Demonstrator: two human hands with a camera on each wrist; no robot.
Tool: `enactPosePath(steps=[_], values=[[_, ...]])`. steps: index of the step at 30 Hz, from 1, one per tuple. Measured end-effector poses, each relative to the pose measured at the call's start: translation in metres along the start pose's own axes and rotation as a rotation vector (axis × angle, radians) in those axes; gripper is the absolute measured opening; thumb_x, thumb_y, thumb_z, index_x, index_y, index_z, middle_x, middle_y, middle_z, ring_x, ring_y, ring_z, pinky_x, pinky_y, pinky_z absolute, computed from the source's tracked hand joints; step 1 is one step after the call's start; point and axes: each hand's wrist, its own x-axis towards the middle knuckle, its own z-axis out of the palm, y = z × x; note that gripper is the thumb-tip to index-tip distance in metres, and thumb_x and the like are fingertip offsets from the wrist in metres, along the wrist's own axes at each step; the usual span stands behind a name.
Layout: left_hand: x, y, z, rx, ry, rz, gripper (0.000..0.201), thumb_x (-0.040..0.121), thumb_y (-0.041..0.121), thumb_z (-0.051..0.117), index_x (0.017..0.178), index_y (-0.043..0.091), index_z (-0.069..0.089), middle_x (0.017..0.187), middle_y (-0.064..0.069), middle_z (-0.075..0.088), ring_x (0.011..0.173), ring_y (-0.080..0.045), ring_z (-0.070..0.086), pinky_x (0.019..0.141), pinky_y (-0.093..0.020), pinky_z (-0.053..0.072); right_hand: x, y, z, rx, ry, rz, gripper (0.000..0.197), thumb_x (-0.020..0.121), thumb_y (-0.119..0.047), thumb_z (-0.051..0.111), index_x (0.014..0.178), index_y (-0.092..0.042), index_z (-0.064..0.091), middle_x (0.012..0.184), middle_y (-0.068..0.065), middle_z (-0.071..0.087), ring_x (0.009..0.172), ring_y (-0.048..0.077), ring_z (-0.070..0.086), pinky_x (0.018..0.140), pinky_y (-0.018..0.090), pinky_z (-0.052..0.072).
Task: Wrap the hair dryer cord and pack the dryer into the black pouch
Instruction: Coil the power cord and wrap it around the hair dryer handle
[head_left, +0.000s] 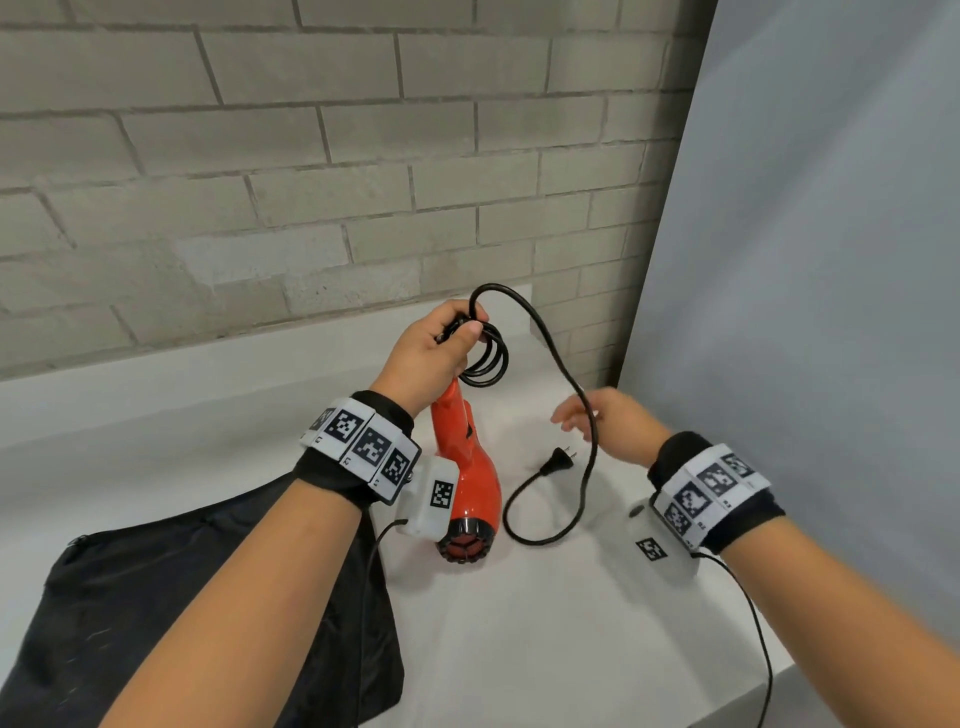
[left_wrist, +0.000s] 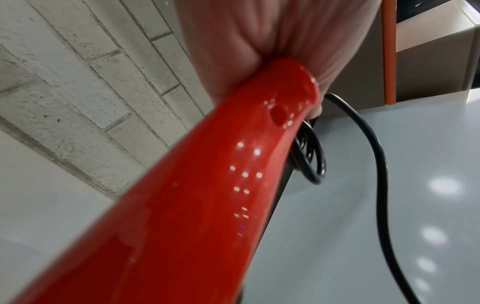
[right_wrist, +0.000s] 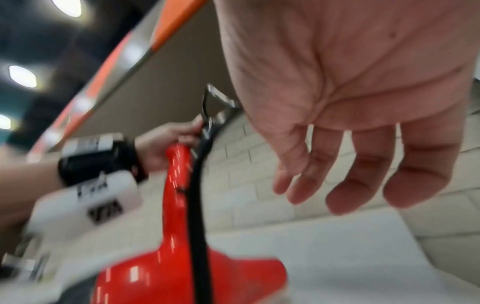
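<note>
My left hand (head_left: 457, 332) grips the handle end of the red hair dryer (head_left: 470, 483), which hangs nozzle-down just above the white table (head_left: 545, 623). The same hand pinches several coiled loops of the black cord (head_left: 488, 366) against the handle. The rest of the cord arcs up, runs down to the right and ends at the plug (head_left: 558, 460), lying on the table. My right hand (head_left: 579, 415) hovers open beside the free cord, fingers relaxed and holding nothing (right_wrist: 350, 185). The black pouch (head_left: 208, 597) lies flat at the lower left. The left wrist view shows the dryer handle (left_wrist: 207, 185) and the cord (left_wrist: 376, 164).
A grey brick wall (head_left: 311, 182) stands right behind the table. A pale grey panel (head_left: 831, 260) closes off the right side. The table's front edge (head_left: 779, 670) runs diagonally at the lower right, with my wrist camera's thin cable hanging over it.
</note>
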Motion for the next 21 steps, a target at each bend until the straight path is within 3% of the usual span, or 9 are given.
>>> enactPosePath(steps=[3,5,9,13,17,19,21], values=[[-0.001,0.001,0.003,0.006,-0.018,0.009,0.019,0.094,0.009,0.041,0.090,0.023,0.053,0.047,0.021,0.053,0.039,-0.001,0.031,0.041,-0.011,0.028,0.005,0.023,0.020,-0.287,-0.192,0.050,0.026,0.089,-0.004,0.050,0.106,-0.015,0.065,0.117,0.006,0.062,0.108,0.023,0.057,0.099,0.030,0.043],[-0.001,0.000,0.005,0.009,-0.013,0.015,0.023,0.094,0.009,0.042,0.089,0.027,0.054,0.048,0.020,0.051,0.040,-0.001,0.031,0.042,-0.011,0.029,0.009,0.028,0.032,-0.371,-0.235,0.055,0.032,0.087,-0.007,0.052,0.114,-0.021,0.061,0.120,0.005,0.061,0.109,0.025,0.057,0.104,0.036,0.041],[-0.001,0.001,0.008,0.004,0.013,0.016,0.021,0.094,0.008,0.042,0.096,0.025,0.056,0.064,0.009,0.046,0.041,-0.001,0.032,0.043,-0.011,0.030,0.016,0.029,0.043,-0.518,-0.300,0.099,0.040,0.086,-0.012,0.049,0.122,-0.027,0.055,0.121,0.009,0.055,0.110,0.032,0.053,0.102,0.038,0.040],[0.000,0.003,0.008,-0.011,0.036,0.003,0.017,0.094,0.008,0.042,0.098,0.019,0.054,0.059,0.011,0.043,0.039,-0.001,0.031,0.041,-0.010,0.029,0.021,0.028,0.053,-0.582,-0.385,0.121,0.043,0.081,0.001,0.056,0.120,-0.017,0.056,0.119,0.010,0.058,0.109,0.030,0.056,0.095,0.034,0.045],[0.002,0.001,0.008,-0.012,0.046,-0.005,0.017,0.094,0.009,0.042,0.097,0.020,0.055,0.045,0.020,0.048,0.040,-0.002,0.031,0.040,-0.010,0.028,0.015,0.025,0.050,-0.553,-0.330,0.189,0.024,0.086,-0.009,0.047,0.107,-0.004,0.059,0.114,0.016,0.061,0.096,0.029,0.057,0.091,0.032,0.043],[0.002,0.000,0.009,-0.001,0.057,-0.007,0.016,0.094,0.010,0.042,0.099,0.019,0.055,0.044,0.022,0.051,0.042,-0.004,0.031,0.041,-0.011,0.029,0.013,0.026,0.043,-0.611,-0.275,0.125,0.023,0.086,-0.006,0.044,0.106,-0.004,0.056,0.111,0.017,0.058,0.098,0.031,0.057,0.089,0.034,0.043],[0.002,0.000,0.010,0.026,0.068,0.001,0.016,0.094,0.012,0.043,0.099,0.021,0.055,0.045,0.023,0.053,0.044,-0.005,0.034,0.044,-0.014,0.030,0.015,0.025,0.033,-0.545,-0.123,0.014,0.026,0.083,0.003,0.041,0.104,-0.005,0.054,0.101,0.013,0.054,0.093,0.028,0.055,0.082,0.032,0.042]])
